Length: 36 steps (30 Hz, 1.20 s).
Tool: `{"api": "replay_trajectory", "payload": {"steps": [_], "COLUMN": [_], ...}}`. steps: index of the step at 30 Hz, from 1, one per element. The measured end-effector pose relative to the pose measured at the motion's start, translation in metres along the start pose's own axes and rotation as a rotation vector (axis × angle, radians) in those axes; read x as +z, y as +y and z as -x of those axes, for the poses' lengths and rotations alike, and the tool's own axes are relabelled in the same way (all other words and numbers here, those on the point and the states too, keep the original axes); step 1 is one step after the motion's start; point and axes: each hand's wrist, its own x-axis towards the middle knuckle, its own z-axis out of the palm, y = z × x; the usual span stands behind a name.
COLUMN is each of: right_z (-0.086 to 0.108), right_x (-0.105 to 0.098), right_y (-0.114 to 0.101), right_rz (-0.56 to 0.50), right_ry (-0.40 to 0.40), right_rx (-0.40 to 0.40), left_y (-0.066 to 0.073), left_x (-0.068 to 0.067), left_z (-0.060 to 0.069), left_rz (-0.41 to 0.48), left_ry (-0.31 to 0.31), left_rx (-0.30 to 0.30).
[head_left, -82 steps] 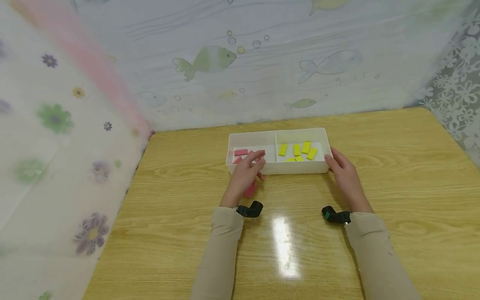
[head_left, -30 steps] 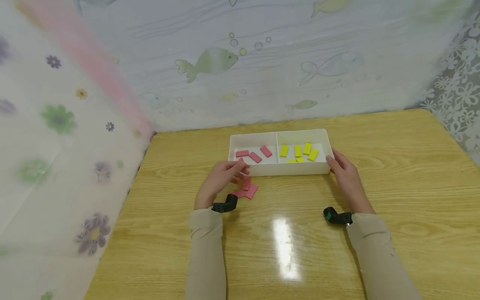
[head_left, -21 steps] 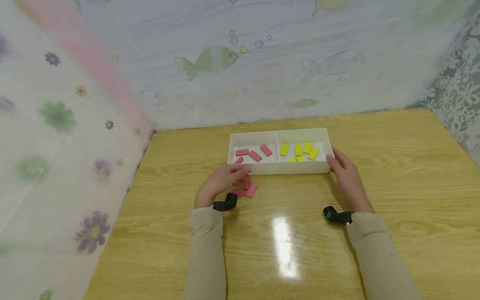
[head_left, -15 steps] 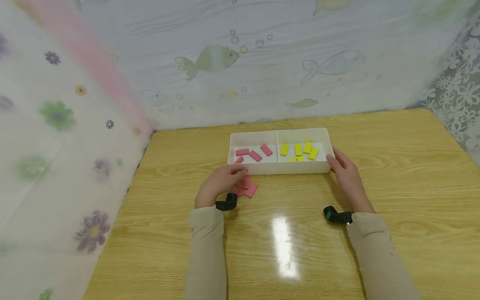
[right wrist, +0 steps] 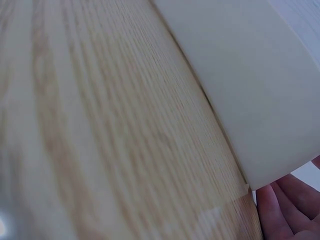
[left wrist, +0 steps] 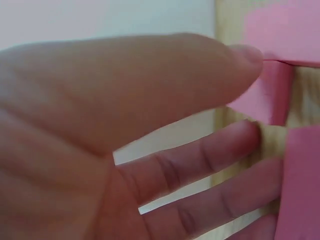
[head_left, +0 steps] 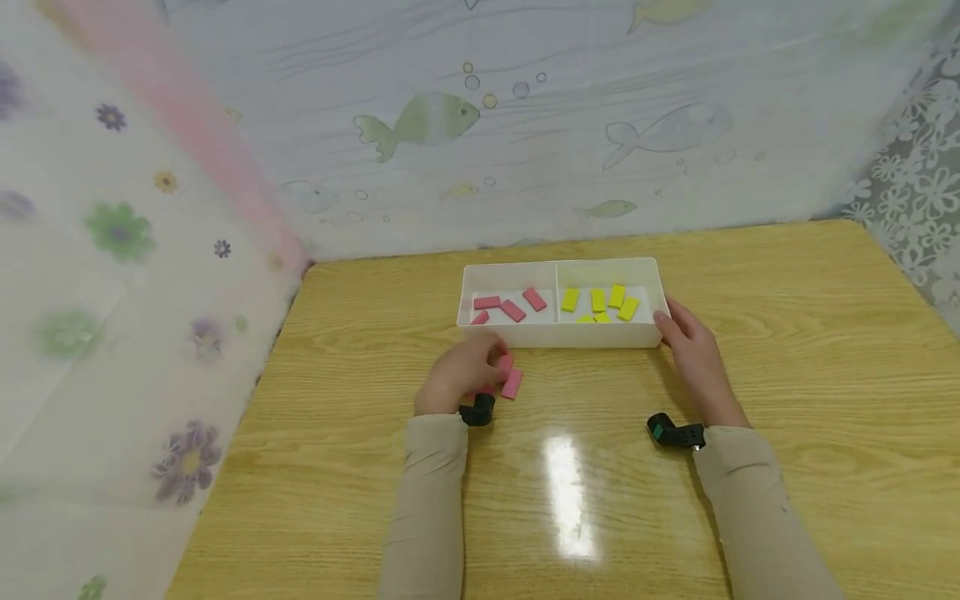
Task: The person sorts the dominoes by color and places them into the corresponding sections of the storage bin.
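Note:
Bent over several pink tiles in front of the white tray, the left hand touches one with its thumb. In the left wrist view, its thumb overlaps a small pink tile, while other fingers extend apart below; whether the index finger touches the tile is hidden. The right hand grips the tray's right front corner, thumb at the front and fingers round the side. In the right wrist view, curled fingers lie beside the tray wall.
The tray's left compartment holds several pink tiles; its right one holds several yellow tiles. A divider separates them. Fish-patterned cloth stands behind the wooden table, with flowered cloth at left.
The left hand has come away from the tray's left compartment, down to the loose pink tiles, then moved slightly right. Two of those tiles have shifted right. The right hand keeps its place.

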Motion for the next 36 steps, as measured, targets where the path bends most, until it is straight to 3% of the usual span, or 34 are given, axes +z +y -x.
{"api": "replay_trajectory", "payload": {"steps": [3, 7, 23, 30, 36], "right_z": [0.0003, 0.0004, 0.0011, 0.0005, 0.0006], "right_x": [0.0004, 0.0015, 0.0007, 0.0011, 0.001], "right_y": [-0.0004, -0.0007, 0.0008, -0.0003, -0.0011], "right_rz": [-0.006, -0.018, -0.012, -0.013, -0.016], "right_ry": [0.0, 0.002, 0.004, 0.004, 0.005], "right_rx": [0.0, 0.001, -0.01, -0.002, -0.002], "left_y": [0.0045, 0.005, 0.0043, -0.0022, -0.0032], "left_x": [0.0001, 0.0019, 0.0034, 0.0012, 0.0], "left_z": [0.0001, -0.0006, -0.001, 0.0012, 0.0019], "left_rz": [-0.058, -0.068, -0.061, 0.017, -0.004], "left_ry": [0.001, -0.004, -0.018, -0.029, -0.016], "left_rx": [-0.017, -0.027, -0.037, -0.108, -0.087]}}
